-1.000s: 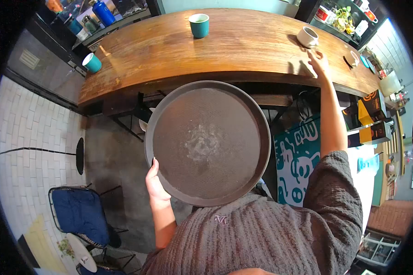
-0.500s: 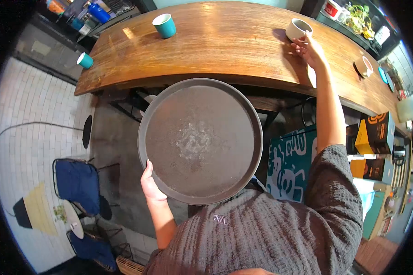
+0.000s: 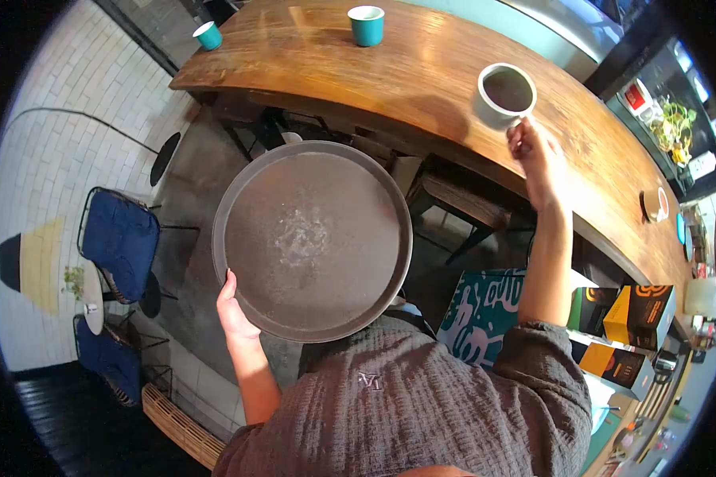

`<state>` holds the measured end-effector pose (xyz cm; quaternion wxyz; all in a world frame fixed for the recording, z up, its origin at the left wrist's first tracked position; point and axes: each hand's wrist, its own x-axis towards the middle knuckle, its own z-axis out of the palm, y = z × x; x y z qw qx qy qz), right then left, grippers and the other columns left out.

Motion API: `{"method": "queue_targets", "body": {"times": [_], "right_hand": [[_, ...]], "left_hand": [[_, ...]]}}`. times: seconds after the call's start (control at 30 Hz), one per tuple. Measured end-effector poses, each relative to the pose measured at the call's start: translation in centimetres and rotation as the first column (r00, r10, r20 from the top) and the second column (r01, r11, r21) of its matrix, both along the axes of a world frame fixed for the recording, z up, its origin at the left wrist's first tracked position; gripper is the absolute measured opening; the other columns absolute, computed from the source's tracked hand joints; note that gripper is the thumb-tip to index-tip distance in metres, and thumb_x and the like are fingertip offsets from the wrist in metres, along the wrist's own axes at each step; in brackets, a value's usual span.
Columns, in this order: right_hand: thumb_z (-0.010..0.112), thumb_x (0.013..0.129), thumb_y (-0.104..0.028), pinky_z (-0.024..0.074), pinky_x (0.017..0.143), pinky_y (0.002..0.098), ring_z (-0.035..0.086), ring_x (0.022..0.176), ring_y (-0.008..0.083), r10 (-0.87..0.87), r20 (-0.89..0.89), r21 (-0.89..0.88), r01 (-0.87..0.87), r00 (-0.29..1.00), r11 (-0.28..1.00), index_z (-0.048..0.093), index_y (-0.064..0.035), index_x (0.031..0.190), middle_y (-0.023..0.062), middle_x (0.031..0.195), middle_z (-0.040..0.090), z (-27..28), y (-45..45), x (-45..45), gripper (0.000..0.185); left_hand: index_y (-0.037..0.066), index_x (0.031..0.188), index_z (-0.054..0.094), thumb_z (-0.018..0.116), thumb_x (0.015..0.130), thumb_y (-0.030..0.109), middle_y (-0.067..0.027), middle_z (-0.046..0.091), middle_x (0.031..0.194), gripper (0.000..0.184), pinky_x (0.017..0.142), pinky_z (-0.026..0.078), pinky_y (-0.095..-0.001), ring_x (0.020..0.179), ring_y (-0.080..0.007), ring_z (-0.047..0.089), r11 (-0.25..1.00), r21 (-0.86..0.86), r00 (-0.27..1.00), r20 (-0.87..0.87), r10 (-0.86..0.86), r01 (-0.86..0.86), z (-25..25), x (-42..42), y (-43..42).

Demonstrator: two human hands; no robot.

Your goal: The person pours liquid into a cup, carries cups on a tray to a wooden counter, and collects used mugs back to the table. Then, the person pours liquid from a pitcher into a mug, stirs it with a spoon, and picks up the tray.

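Observation:
My left hand [image 3: 237,316] grips the lower left rim of a round dark tray [image 3: 318,246], its thumb on the rim and the other fingers hidden underneath. The tray is held level before my body, with a pale worn patch at its middle and nothing on it. My right hand [image 3: 533,145] is closed on the handle of a white cup [image 3: 495,108] with dark liquid inside. This cup hangs above the front part of the wooden table, upright or slightly tilted. Two teal cups, one [image 3: 367,30] near the middle and one [image 3: 208,36] at the left end, stand on the table.
The long wooden table [image 3: 374,75] curves across the top. Another cup [image 3: 656,204] stands at its right end, beside blue lids. A stool [image 3: 463,199] is under the table. Boxes [image 3: 640,316] are at the right, blue chairs [image 3: 117,242] at the left.
My right hand has taken hold of the white cup's handle and lifted it off the table towards me. The view has turned, and the tray now appears further left, still in my left hand.

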<state>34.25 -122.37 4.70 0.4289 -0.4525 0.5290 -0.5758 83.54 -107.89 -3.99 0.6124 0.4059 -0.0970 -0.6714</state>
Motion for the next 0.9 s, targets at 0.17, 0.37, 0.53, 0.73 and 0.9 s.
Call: {"method": "queue_targets", "body": {"times": [0.17, 0.37, 0.53, 0.73, 0.9], "right_hand": [[0.049, 0.100, -0.034, 0.0390, 0.070, 0.0248, 0.049, 0.073, 0.0100, 0.356, 0.252, 0.066, -0.383, 0.900, 0.921, 0.061, -0.0076, 0.084, -0.0003, 0.080, 0.058, -0.7, 0.9, 11.9, 0.033], [0.049, 0.100, -0.034, 0.0382, 0.069, 0.0245, 0.048, 0.076, 0.0103, 0.515, 0.313, 0.212, -0.587, 0.798, 0.781, 0.061, -0.0078, 0.089, -0.0001, 0.083, 0.057, -3.8, 0.1, 26.2, 0.031], [0.046, 0.101, -0.032, 0.0403, 0.072, 0.0243, 0.053, 0.079, 0.0112, 0.553, 0.441, 0.265, -0.691, 0.707, 0.673, 0.057, -0.0083, 0.091, 0.0021, 0.090, 0.061, -8.3, -2.3, 38.7, 0.028], [0.044, 0.101, -0.031, 0.0389, 0.073, 0.0259, 0.056, 0.085, 0.0125, 0.562, 0.465, 0.406, -0.729, 0.684, 0.552, 0.051, -0.0122, 0.084, 0.0047, 0.100, 0.064, -16.3, -8.4, 52.5, 0.026], [0.046, 0.100, -0.030, 0.0391, 0.074, 0.0286, 0.056, 0.090, 0.0123, 0.442, 0.587, 0.497, -0.732, 0.679, 0.466, 0.050, -0.0143, 0.082, 0.0036, 0.104, 0.064, -23.8, -14.7, 60.9, 0.024]], "left_hand": [[0.002, 0.132, 0.050, 0.042, 0.101, 0.029, -0.0113, 0.057, 0.132, 0.042, 0.102, 0.041, -0.0432, 0.118, -0.0292, 0.055, 0.988, 0.030, 0.989, 0.006, 0.149, -0.149, -2.6, 5.8, 1.2], [0.002, 0.134, 0.048, 0.040, 0.101, 0.028, -0.0105, 0.055, 0.134, 0.042, 0.103, 0.040, -0.0440, 0.120, -0.0298, 0.053, 0.970, -0.024, 0.963, -0.129, 0.237, -0.242, -3.9, 15.6, 3.9], [0.001, 0.136, 0.045, 0.040, 0.102, 0.029, -0.0133, 0.050, 0.137, 0.045, 0.104, 0.039, -0.0445, 0.122, -0.0313, 0.050, 0.897, 0.040, 0.898, -0.004, 0.440, -0.440, -5.1, 28.2, 6.1], [-0.002, 0.136, 0.045, 0.048, 0.099, 0.035, -0.0133, 0.049, 0.138, 0.052, 0.104, 0.038, -0.0452, 0.123, -0.0313, 0.049, 0.800, 0.121, 0.805, 0.179, 0.565, -0.588, -3.5, 40.4, 6.0], [-0.001, 0.136, 0.045, 0.048, 0.100, 0.034, -0.0125, 0.049, 0.138, 0.050, 0.104, 0.037, -0.0464, 0.123, -0.0317, 0.049, 0.828, 0.073, 0.830, 0.099, 0.549, -0.556, -5.9, 46.2, 3.8]]}}
